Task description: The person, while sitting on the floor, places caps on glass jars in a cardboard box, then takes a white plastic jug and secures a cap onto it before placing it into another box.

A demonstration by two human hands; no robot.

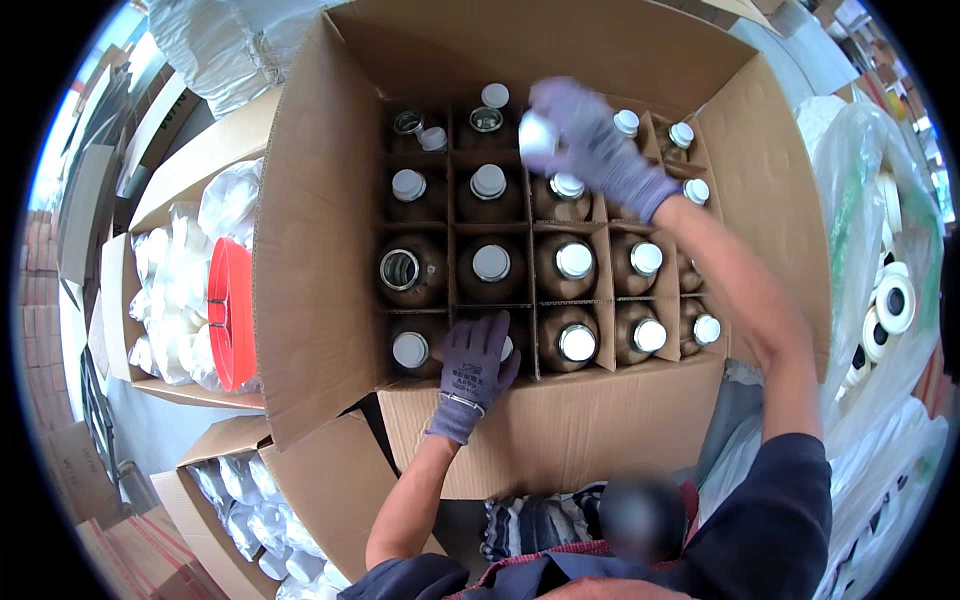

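Note:
A large cardboard box (560, 425) holds several brown bottles in a grid of cardboard dividers. Most bottles wear white caps. One bottle (400, 268) in the left column is uncapped, as are two in the far row, where a loose cap (433, 139) lies beside an open neck (409, 122). My left hand (476, 365), in a grey-purple glove, is closed around the top of a near-row bottle; its white cap (506, 347) partly shows by the thumb. Over the far rows my right hand (580, 120), gloved and motion-blurred, grips a white cap (538, 135).
Raised box flaps (310, 240) surround the bottles. At left, a carton (118, 310) holds plastic-wrapped white items and a red round piece (232, 315). Another carton of wrapped white items (250, 505) stands at lower left. Clear plastic bags (850, 250) with white rings (893, 303) lie at right.

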